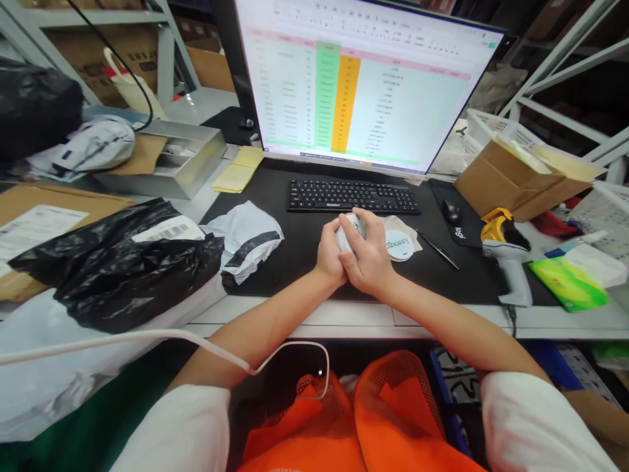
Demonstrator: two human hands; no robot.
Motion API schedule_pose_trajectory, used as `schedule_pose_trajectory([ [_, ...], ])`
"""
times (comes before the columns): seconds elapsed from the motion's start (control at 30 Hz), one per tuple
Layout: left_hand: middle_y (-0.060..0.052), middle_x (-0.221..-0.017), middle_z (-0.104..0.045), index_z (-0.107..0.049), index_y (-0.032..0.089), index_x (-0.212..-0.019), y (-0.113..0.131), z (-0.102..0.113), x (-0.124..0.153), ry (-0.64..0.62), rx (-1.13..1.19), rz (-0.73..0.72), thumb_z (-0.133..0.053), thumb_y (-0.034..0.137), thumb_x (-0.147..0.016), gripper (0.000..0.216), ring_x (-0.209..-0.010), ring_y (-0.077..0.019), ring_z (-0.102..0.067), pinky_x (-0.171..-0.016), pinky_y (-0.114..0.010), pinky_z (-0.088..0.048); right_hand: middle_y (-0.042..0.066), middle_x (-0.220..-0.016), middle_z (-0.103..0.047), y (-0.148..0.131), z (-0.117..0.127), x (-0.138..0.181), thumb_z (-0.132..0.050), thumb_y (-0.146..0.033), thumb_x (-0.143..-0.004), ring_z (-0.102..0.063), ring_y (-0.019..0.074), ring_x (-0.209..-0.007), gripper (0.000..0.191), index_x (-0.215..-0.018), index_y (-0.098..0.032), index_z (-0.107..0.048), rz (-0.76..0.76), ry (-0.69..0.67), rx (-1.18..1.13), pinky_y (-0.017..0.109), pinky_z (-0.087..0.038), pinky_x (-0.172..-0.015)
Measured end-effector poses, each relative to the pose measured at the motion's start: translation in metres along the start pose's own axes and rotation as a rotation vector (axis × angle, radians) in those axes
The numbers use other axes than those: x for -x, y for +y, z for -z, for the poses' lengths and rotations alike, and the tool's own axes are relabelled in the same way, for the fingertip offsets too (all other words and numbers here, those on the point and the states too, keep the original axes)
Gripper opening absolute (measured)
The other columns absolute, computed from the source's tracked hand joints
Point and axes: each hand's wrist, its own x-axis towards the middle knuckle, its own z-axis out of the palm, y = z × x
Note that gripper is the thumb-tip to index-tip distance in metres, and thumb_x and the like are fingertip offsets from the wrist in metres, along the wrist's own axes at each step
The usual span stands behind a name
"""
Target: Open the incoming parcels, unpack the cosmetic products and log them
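Both hands are closed around a small white round object with dark marks on it, held over the black desk mat in front of the keyboard. My left hand cups its left side. My right hand wraps over it from the right, its fingers covering much of it, so its exact kind is unclear. Just right of my right hand lies a pale round disc lettered "beauty", on a whitish sheet. A pen rests beside it.
Behind the keyboard stands a monitor showing a spreadsheet. At left are a black plastic parcel and a white bag. A barcode scanner, mouse and cardboard box stand right. A white cable crosses my left forearm.
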Motion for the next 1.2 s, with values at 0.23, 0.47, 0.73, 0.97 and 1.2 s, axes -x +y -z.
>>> schedule_pose_trajectory([
  [0.23, -0.003, -0.066, -0.056, -0.055, 0.017, -0.071, -0.002, 0.001, -0.004, -0.262, -0.241, 0.399, -0.055, 0.035, -0.087, 0.023, -0.06, -0.0153, -0.055, -0.057, -0.025, -0.045, 0.011, -0.155, -0.041, 0.017, 0.028, 0.024, -0.057, -0.043, -0.102, -0.042, 0.0418, -0.141, 0.048, -0.15, -0.036, -0.06, 0.19, -0.138, -0.029, 0.066, -0.036, -0.116],
  [0.47, -0.014, -0.12, -0.063, -0.062, 0.017, -0.123, -0.023, 0.029, -0.006, -0.222, -0.893, -1.097, -0.047, 0.047, -0.099, 0.042, -0.115, -0.0272, -0.06, -0.105, -0.047, -0.05, 0.008, -0.148, -0.054, -0.015, 0.003, -0.002, -0.04, -0.059, -0.107, -0.048, 0.0265, -0.141, 0.054, -0.148, -0.03, -0.057, -0.724, 0.095, -0.709, 0.051, -0.034, -0.126],
  [0.73, -0.01, -0.133, -0.071, -0.067, 0.025, -0.134, 0.006, 0.032, -0.019, -0.946, -1.347, -1.71, -0.067, 0.036, -0.09, 0.045, -0.131, -0.0289, -0.061, -0.114, -0.047, -0.045, 0.004, -0.089, -0.073, 0.014, 0.043, -0.022, -0.068, -0.051, -0.093, -0.073, 0.0208, -0.085, 0.032, -0.101, -0.02, -0.071, -1.399, -0.297, -1.545, 0.03, -0.063, -0.078],
  [0.97, -0.019, -0.159, -0.048, -0.057, 0.023, -0.149, 0.0, 0.028, -0.017, -0.729, -1.152, -0.924, -0.079, 0.064, -0.081, 0.083, -0.148, -0.0391, -0.043, -0.126, -0.055, -0.029, 0.014, -0.134, -0.063, 0.024, 0.046, 0.008, -0.026, -0.067, -0.104, -0.064, 0.0319, -0.122, 0.066, -0.144, -0.022, -0.054, -0.834, 0.14, -0.862, 0.051, -0.057, -0.101],
  [1.2, -0.009, -0.098, -0.065, -0.072, 0.02, -0.093, -0.027, 0.024, -0.006, -0.379, -0.634, -0.475, -0.057, 0.064, -0.098, 0.047, -0.098, -0.0256, -0.059, -0.097, -0.035, -0.047, 0.017, -0.142, -0.047, 0.02, 0.016, 0.012, -0.03, -0.059, -0.109, -0.048, 0.036, -0.137, 0.057, -0.15, -0.025, -0.047, -0.124, 0.07, -0.13, 0.061, -0.04, -0.116],
])
